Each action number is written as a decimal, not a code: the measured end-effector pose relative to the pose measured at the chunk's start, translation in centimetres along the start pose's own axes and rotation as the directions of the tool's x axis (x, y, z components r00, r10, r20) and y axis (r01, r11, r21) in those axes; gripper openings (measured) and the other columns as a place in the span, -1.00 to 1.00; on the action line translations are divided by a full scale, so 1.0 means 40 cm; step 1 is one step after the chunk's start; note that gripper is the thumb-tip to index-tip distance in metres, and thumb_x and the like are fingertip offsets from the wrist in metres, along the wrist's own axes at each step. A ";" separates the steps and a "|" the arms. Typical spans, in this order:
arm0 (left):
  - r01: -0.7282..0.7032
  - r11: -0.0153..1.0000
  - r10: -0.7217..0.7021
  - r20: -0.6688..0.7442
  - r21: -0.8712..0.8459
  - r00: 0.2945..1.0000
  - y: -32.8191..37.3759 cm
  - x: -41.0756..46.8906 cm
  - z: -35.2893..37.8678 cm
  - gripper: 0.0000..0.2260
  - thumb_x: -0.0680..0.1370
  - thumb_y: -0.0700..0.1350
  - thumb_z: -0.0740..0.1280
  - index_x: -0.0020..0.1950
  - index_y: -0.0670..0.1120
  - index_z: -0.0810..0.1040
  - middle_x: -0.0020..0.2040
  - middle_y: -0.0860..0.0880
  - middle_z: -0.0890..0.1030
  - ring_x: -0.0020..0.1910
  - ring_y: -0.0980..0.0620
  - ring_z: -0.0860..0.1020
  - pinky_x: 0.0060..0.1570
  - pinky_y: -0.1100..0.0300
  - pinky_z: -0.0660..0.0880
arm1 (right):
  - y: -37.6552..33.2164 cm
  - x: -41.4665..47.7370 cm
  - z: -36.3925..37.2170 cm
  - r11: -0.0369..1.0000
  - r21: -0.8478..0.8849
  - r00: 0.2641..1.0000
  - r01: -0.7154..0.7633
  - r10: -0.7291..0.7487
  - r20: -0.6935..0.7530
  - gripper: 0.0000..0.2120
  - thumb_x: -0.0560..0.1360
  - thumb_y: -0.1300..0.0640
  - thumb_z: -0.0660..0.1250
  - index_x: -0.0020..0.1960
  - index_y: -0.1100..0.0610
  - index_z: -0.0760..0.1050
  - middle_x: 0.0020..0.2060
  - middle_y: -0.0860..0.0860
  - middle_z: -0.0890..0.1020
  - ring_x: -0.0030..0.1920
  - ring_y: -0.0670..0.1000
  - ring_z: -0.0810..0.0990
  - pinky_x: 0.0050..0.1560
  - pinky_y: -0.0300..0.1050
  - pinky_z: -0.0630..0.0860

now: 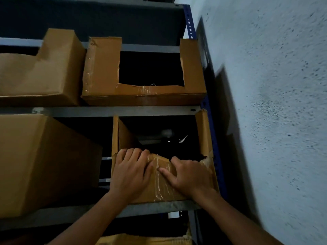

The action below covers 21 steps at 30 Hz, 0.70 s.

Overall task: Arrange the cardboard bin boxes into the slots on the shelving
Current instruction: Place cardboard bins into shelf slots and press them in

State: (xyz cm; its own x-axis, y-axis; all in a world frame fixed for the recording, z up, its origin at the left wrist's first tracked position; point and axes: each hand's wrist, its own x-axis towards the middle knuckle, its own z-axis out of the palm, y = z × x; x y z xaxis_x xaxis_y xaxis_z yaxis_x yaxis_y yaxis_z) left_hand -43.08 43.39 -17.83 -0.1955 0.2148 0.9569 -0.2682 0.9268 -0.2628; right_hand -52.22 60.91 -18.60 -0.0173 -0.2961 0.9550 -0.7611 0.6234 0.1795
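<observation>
On the lower shelf level, at its right end, I see the bin box (160,190) sitting in its slot, front wall facing me, its base on the grey front beam (159,208). Its front is cut low and patched with clear tape (157,162); the right corner of that cut is torn. What lies inside is too dark for me to make out.

Both hands are on that front wall. The left hand (131,172) covers the left half, its fingers (131,152) curled over the cut rim and hooked into the box. The right hand (192,175) lies on the right half, thumb stretched flat along the tape towards the left hand, the other fingers bent over the rim beside the torn corner, so it too is grasping the wall. The taped middle strip shows between the two hands.

Just right of the box stands the blue upright (190,23) of the rack, and beyond it a rough white wall (274,103). To the left, with a dark gap between, a large closed carton (35,165) rests on the same level, turned at an angle. One level up, directly above, a second bin box (141,93) with a deep U-shaped cut sits in its slot, and a third carton (44,68) stands beside it on the left.
</observation>
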 end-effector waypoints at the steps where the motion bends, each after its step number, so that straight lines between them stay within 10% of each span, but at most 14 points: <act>1: 0.002 1.000 -0.002 0.003 0.000 1.000 -0.003 0.001 0.013 -0.60 0.61 0.13 0.06 0.17 -0.06 0.57 0.02 -0.01 0.57 0.01 -0.04 0.52 0.14 -0.01 0.34 | 0.004 0.002 0.014 1.000 0.001 1.000 0.001 -0.001 -0.011 -0.45 0.50 -0.47 -0.10 -0.10 -0.05 0.40 -0.35 -0.08 0.57 -0.36 -0.05 0.57 -0.38 -0.14 0.44; 21: -0.018 0.999 0.017 0.027 0.030 0.999 -0.006 0.008 0.009 -0.56 0.64 0.14 0.04 0.27 -0.07 0.55 -0.01 -0.09 0.58 -0.04 -0.11 0.51 0.03 -0.04 0.37 | 0.009 0.007 0.013 0.997 -0.058 0.998 0.046 -0.048 -0.033 -0.54 0.55 -0.35 0.09 -0.11 0.03 0.46 -0.42 -0.05 0.48 -0.38 0.04 0.57 -0.40 -0.18 0.23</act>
State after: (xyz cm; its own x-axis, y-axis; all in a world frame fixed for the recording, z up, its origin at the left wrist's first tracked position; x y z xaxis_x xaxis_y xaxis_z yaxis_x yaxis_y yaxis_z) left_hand -43.42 43.12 -17.52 -0.2258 0.2224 0.9485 -0.2932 0.9129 -0.2838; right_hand -52.81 60.67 -18.39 0.0409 -0.3015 0.9526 -0.7224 0.6497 0.2366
